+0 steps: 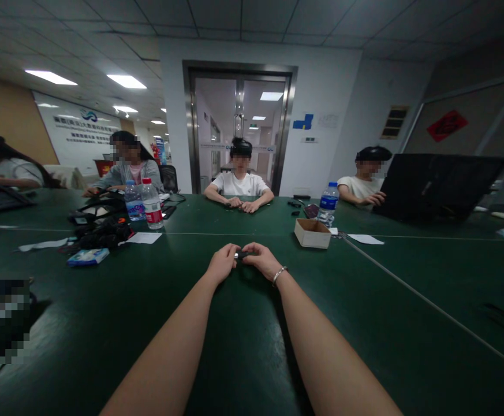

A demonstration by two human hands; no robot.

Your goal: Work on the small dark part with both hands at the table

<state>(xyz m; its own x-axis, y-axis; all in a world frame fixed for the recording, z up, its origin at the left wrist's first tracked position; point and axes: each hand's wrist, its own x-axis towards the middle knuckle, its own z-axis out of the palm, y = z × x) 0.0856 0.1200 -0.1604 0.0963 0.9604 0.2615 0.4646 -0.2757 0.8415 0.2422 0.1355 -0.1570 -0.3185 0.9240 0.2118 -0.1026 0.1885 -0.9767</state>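
Both of my hands meet over the green table, fingers around a small dark object with a silvery band. My left hand is closed on its silvery end. At the darker end, my right hand pinches it between thumb and fingers; a bracelet circles that wrist. The object is too small and partly covered, so I cannot tell its kind. To the right of my hands stands an open-topped cardboard box, its inside mostly out of sight.
Two bottles stand at the left beside black gear and a blue-white packet. A blue-labelled bottle is behind the box. A large black monitor stands at the right. Several people sit around the table, one person directly opposite.
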